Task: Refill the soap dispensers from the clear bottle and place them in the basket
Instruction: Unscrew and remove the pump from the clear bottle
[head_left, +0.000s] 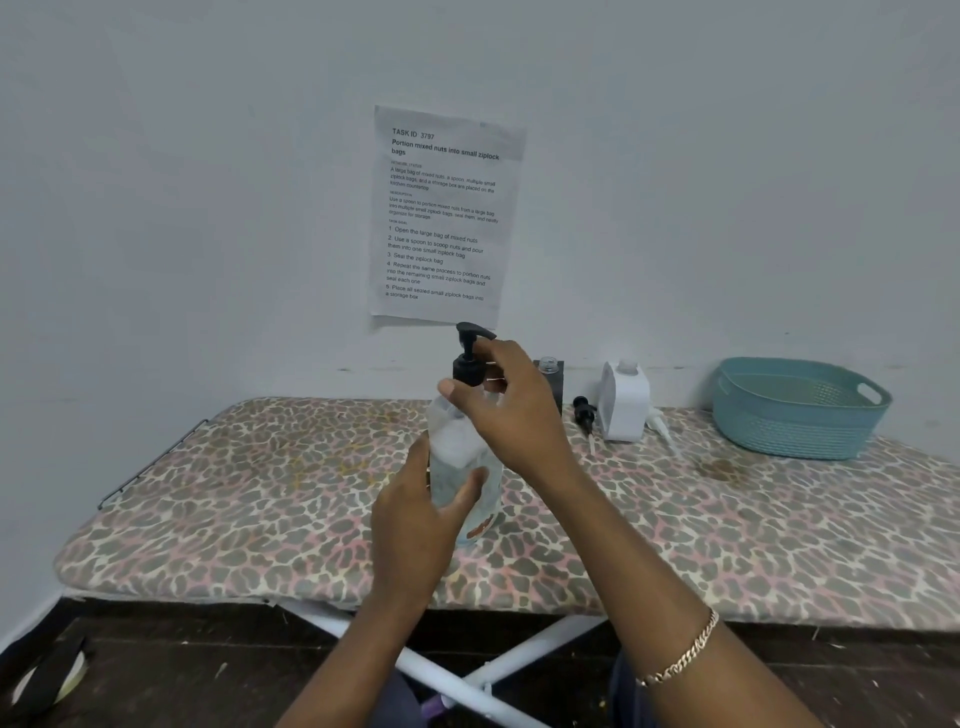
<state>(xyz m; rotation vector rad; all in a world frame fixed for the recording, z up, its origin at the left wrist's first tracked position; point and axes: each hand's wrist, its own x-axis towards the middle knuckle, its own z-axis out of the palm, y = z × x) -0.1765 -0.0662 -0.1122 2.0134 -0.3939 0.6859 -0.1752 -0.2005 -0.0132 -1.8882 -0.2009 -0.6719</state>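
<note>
A clear bottle (460, 457) with a black pump top (470, 358) stands on the leopard-print board (260, 493) in the middle. My left hand (421, 512) wraps around its lower body. My right hand (506, 402) has its fingers around the black pump collar at the neck. Behind my right hand stands a dark square dispenser (551, 376) with its neck uncapped, mostly hidden. To its right stands a white dispenser (625, 402), also without a pump. A loose black pump (584, 410) and a loose white pump (658, 423) lie beside it. A teal basket (800, 408) sits at the far right.
The board is a padded ironing board on white crossed legs (467, 670), pushed against a white wall. A printed paper sheet (447, 218) is taped to the wall above the bottle. A dark floor lies below the board's front edge.
</note>
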